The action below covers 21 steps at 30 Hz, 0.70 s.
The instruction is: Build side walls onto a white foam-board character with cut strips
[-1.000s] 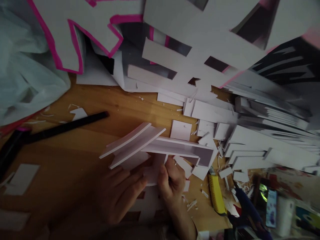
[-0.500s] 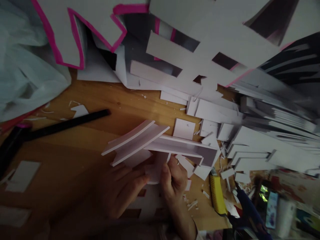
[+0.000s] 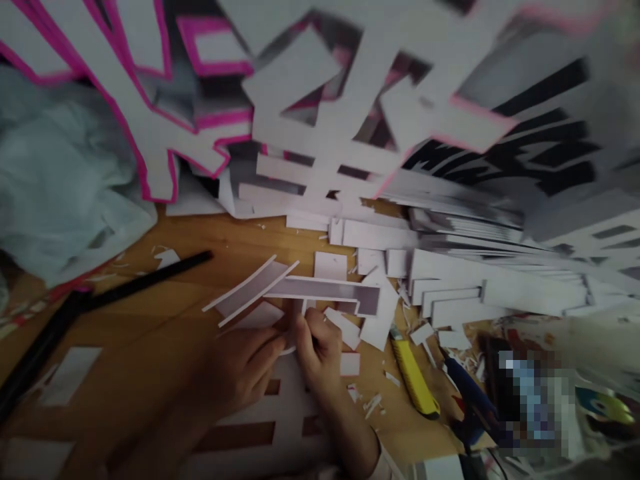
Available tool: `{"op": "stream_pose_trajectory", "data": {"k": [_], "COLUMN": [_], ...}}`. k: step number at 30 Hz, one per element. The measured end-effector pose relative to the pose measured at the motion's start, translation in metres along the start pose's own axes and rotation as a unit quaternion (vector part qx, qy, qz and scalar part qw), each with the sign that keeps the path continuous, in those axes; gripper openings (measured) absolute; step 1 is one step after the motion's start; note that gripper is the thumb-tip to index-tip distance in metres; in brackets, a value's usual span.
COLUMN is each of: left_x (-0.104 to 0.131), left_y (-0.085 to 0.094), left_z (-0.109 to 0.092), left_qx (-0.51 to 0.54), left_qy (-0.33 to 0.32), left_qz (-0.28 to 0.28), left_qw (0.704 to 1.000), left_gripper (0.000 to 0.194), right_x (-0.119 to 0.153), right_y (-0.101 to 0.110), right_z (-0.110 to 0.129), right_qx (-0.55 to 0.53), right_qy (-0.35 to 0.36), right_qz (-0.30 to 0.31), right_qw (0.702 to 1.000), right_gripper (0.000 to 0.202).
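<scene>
A white foam-board shape [image 3: 325,288] with thin raised side walls lies on the wooden table in front of me. My right hand [image 3: 320,347] is closed, its thumb and curled fingers pinching an upright wall strip in the middle of this shape. On the near side, my left hand [image 3: 253,367] has its fingers drawn together at the shape's lower curved edge, which they partly hide. Beneath my hands lies a flat white cut-out board [image 3: 287,393] with rectangular openings.
To the right lie a yellow utility knife [image 3: 414,377] and a blue glue gun [image 3: 473,390]. Stacked white boards [image 3: 450,267] and scraps stand behind them. Large pink-edged cut-outs [image 3: 160,133] rise at the back. A black marker [image 3: 150,280] and a pale plastic bag [image 3: 75,180] are at left.
The view has tilted up and shifted, so more of the large cut-outs shows. Both hands keep about the same place at the foam-board shape.
</scene>
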<state>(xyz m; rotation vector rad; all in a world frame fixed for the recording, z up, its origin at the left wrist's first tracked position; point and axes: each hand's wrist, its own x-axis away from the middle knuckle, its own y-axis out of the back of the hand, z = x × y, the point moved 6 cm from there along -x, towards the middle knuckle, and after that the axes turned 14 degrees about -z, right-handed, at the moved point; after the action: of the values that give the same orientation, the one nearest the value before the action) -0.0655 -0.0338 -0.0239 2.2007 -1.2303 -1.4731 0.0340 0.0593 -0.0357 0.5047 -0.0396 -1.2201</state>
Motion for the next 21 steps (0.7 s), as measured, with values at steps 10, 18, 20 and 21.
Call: {"op": "stream_pose_trajectory", "data": {"k": [10, 18, 20, 21], "left_x": [-0.003, 0.001, 0.002, 0.003], "left_y": [0.001, 0.002, 0.001, -0.001], "left_z": [-0.008, -0.007, -0.003, 0.000], "left_qx": [-0.016, -0.032, -0.030, -0.028], "left_qy": [-0.078, -0.139, -0.135, -0.129], "left_qz": [-0.071, -0.112, -0.114, -0.107], "left_qw": [0.994, 0.983, 0.984, 0.985], "left_gripper": [0.018, 0.018, 0.022, 0.023], "right_x": [0.000, 0.008, 0.012, 0.015], "right_y": [0.000, 0.011, 0.025, 0.034], "right_z": [-0.004, 0.003, 0.020, 0.033], "right_qx": [-0.052, -0.113, -0.140, -0.164], "right_qy": [0.013, 0.013, 0.027, 0.033], "right_qz": [-0.072, -0.112, -0.105, -0.097], "right_qw": [0.996, 0.987, 0.984, 0.981], "right_gripper": [0.045, 0.061, 0.061, 0.060]}}
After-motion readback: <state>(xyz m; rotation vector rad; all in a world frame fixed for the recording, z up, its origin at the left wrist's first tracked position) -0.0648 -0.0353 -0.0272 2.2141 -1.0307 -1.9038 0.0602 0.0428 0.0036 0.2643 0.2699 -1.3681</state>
